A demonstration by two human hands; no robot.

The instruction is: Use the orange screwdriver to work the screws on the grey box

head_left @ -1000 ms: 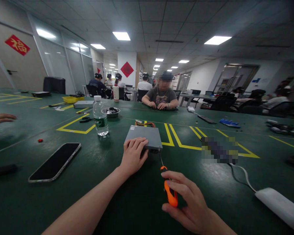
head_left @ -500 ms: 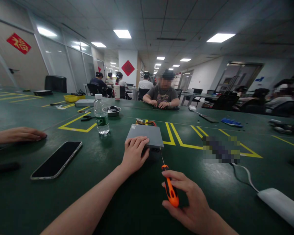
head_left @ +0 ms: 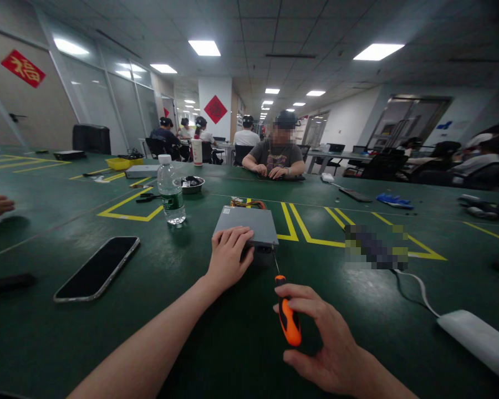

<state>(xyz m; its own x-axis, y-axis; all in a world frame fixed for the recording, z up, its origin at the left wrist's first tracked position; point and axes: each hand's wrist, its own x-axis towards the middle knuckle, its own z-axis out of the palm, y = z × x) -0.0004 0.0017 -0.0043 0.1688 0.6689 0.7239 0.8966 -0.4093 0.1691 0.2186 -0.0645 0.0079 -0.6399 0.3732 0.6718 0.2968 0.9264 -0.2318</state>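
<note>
The head view shows a green worktop point(head_left: 233, 343) marked with yellow tape point(head_left: 291, 221). A grey metal box point(head_left: 249, 220) lies flat near the middle of it, well in from the far edge, with coloured wires point(head_left: 249, 204) behind its far side. The left hand point(head_left: 229, 254) is on the box's near left corner: the fingers lie over the top and the thumb comes down by the near face, so the grip is holding the box. The right hand point(head_left: 322, 332) has a loose grip on an orange and black screwdriver point(head_left: 289, 318); the fingers touch the handle, while the thumb stands off from it. The screwdriver slants up to the box's near right corner, its tip at the near face; whether it sits in a screw is too small to tell.

Left of the box stand a bottle point(head_left: 172, 195) and, just behind that, a metal bowl point(head_left: 193, 190) with dark pieces in it. A phone point(head_left: 97, 269) lies nearer the worktop's left side, screen up. A yellow tray point(head_left: 120, 164) and a cup point(head_left: 197, 152) are toward the far edge, where another person point(head_left: 274, 158) sits. To the right, a white cable point(head_left: 419, 291) runs to a white block point(head_left: 478, 339).
</note>
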